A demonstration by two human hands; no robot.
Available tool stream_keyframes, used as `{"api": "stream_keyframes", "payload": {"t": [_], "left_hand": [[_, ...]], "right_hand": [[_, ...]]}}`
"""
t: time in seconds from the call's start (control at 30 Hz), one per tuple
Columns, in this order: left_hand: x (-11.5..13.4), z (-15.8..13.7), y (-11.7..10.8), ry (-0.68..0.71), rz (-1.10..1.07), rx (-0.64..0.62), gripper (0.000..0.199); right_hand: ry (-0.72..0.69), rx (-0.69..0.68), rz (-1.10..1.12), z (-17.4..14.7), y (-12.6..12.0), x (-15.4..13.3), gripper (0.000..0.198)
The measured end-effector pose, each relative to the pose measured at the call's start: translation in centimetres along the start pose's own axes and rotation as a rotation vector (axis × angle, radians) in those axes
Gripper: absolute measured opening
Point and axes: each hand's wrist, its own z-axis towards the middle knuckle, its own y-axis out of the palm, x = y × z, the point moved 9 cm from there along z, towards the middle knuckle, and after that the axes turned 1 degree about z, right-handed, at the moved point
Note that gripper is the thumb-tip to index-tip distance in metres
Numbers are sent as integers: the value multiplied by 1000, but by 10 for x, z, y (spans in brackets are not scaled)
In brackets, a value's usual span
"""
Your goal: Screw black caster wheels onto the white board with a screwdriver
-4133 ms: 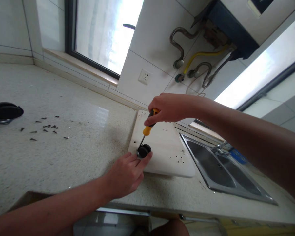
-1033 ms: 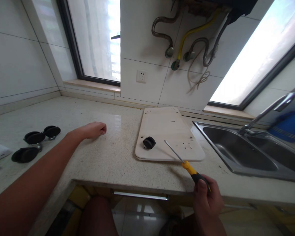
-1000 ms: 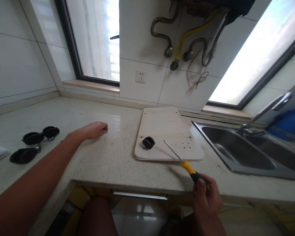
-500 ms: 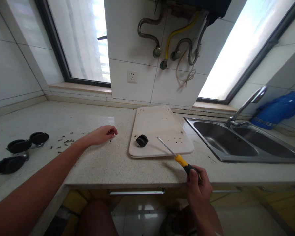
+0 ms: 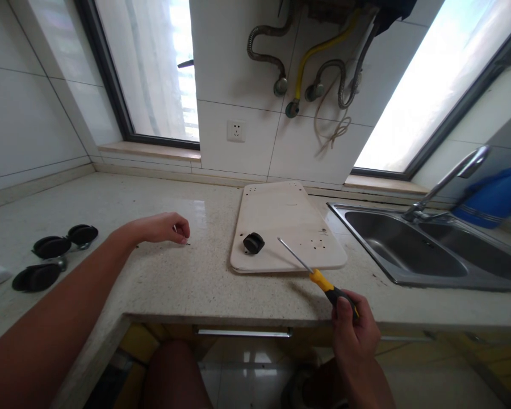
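My left hand (image 5: 168,228) is low over the counter with its fingers pinched together, and a small dark screw (image 5: 188,244) pokes out at the fingertips. My right hand (image 5: 354,322) is wrapped round the black and yellow handle of a screwdriver (image 5: 319,279). Its metal shaft points up and left, with the tip over a cream-coloured board (image 5: 276,213) that lies flat on the counter. Near the board's front left corner stands a black caster wheel (image 5: 253,243). Small holes show near the board's other corners.
Three loose black casters (image 5: 51,247) rest at the left, beside my forearm. A steel double sink (image 5: 392,238) with a tap (image 5: 449,176) is on the right, and a blue jug (image 5: 489,196) stands behind it. Pipes (image 5: 304,62) hang on the wall. The counter's front edge (image 5: 238,319) is close to me.
My left hand has closed its fingertips on the screw that lay beneath them. The view has shifted a little to the left. My right hand keeps the screwdriver in much the same pose.
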Motion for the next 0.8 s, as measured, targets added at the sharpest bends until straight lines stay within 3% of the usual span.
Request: {"api": "stream_keyframes", "payload": {"t": [0.47,0.67,0.8], "left_hand": [[23,18,18,48,90,132,18],[38,16,6,75,6,291,22],[65,7,-4,156,-163,333,38]], "right_hand": [[-27,-3,-36,1,-1,0,79],[-26,-17,-12,0,1,-2,77],[-26,-34,25,-2,2,-3,72]]}}
